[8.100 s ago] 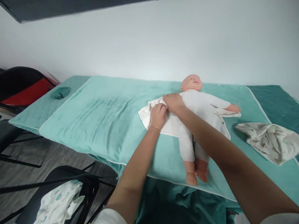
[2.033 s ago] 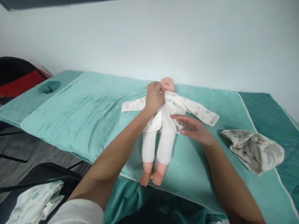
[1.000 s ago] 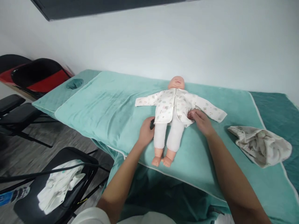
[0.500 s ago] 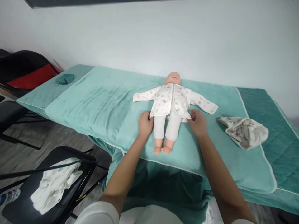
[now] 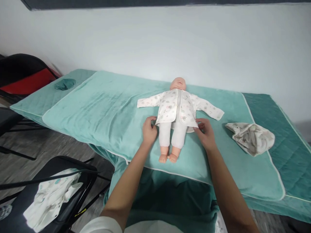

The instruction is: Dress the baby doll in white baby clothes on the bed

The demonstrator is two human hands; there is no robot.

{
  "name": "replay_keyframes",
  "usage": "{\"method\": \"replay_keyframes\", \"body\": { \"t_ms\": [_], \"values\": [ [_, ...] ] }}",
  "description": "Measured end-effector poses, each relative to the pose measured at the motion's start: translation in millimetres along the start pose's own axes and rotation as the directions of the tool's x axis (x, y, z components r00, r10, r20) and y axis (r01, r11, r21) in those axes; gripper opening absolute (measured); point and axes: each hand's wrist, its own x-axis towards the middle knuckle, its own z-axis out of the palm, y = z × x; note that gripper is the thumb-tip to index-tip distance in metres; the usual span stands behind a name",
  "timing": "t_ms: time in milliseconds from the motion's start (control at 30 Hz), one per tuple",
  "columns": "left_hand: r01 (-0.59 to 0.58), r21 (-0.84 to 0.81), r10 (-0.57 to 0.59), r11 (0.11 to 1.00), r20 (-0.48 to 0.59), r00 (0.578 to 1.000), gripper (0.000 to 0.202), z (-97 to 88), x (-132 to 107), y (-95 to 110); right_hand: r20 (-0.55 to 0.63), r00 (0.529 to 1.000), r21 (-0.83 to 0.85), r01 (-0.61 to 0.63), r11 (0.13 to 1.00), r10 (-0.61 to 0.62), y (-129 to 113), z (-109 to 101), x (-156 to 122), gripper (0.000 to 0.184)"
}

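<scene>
A baby doll [image 5: 178, 83] lies on its back on the teal bed, its feet toward me. It wears a white printed baby jacket [image 5: 167, 105], sleeves spread out to both sides, and white trousers [image 5: 165, 134]. My left hand [image 5: 149, 132] is beside the jacket's left lower corner, thumb and forefinger apart, with nothing visible between them. At the opposite lower corner, my right hand [image 5: 206, 133] has the hem between thumb and fingers. A layer of pale cloth shows beneath the hem near my right hand.
A crumpled printed cloth [image 5: 254, 137] lies right of the doll on the teal bed cover [image 5: 109, 103]. At lower left, a black chair [image 5: 65, 207] holds white baby clothes [image 5: 52, 197]. The wall [image 5: 145, 42] runs behind the bed.
My left thumb and forefinger have parted at the jacket's corner. My right hand has shifted slightly along the hem on its side. The view has tilted and moved a little.
</scene>
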Motion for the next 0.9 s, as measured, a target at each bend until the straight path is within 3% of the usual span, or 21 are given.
{"method": "replay_keyframes", "body": {
  "t_ms": [100, 200, 267, 333, 400, 467, 533, 633, 800, 900],
  "values": [
    [0.029, -0.032, -0.030, 0.999, -0.021, 0.999, 0.048, 1.4, 0.2, -3.9, -0.101, 0.994, 0.175, -0.029, 0.984, 0.048, 3.4, 0.4, 2.5, 0.028],
    [0.102, -0.128, -0.111, 0.987, -0.059, 0.992, 0.042, 6.4, 7.9, -8.4, -0.278, 0.915, 0.373, -0.179, 0.911, 0.293, 11.1, -2.7, 13.0, 0.034],
    [0.164, -0.217, -0.187, 0.962, -0.090, 0.978, 0.037, 11.7, 19.4, -11.8, -0.271, 0.811, 0.583, -0.290, 0.759, 0.518, 17.1, -10.0, 24.2, 0.034],
    [0.218, -0.294, -0.258, 0.931, -0.105, 0.960, 0.031, 17.5, 34.4, -15.2, -0.168, 0.730, 0.748, -0.344, 0.568, 0.663, 22.7, -19.9, 35.4, 0.032],
    [0.252, -0.343, -0.300, 0.905, -0.092, 0.950, 0.024, 22.7, 49.5, -17.9, -0.137, 0.706, 0.817, -0.316, 0.483, 0.695, 27.7, -28.3, 44.5, 0.023],
    [0.260, -0.321, -0.296, 0.911, -0.068, 0.953, 0.020, 26.5, 61.4, -19.4, -0.198, 0.716, 0.833, -0.237, 0.500, 0.670, 32.4, -32.6, 51.8, 0.014],
    [0.243, -0.212, -0.260, 0.947, -0.055, 0.964, 0.021, 28.9, 69.1, -19.5, -0.236, 0.730, 0.833, -0.188, 0.521, 0.641, 37.0, -34.0, 59.7, 0.016],
    [0.230, -0.034, -0.231, 0.973, -0.049, 0.972, 0.024, 30.6, 75.7, -17.8, -0.244, 0.738, 0.831, -0.175, 0.527, 0.630, 44.1, -36.6, 74.9, 0.022],
    [0.227, 0.069, -0.226, 0.971, -0.017, 0.974, 0.025, 31.4, 84.3, -14.1, -0.293, 0.738, 0.810, -0.147, 0.568, 0.609, 55.4, -44.9, 92.6, 0.025],
    [0.228, 0.102, -0.228, 0.968, -0.008, 0.974, 0.023, 32.0, 88.5, -12.5, -0.388, 0.703, 0.763, -0.118, 0.636, 0.596, 62.3, -49.2, 89.2, 0.032]
  ]
}}
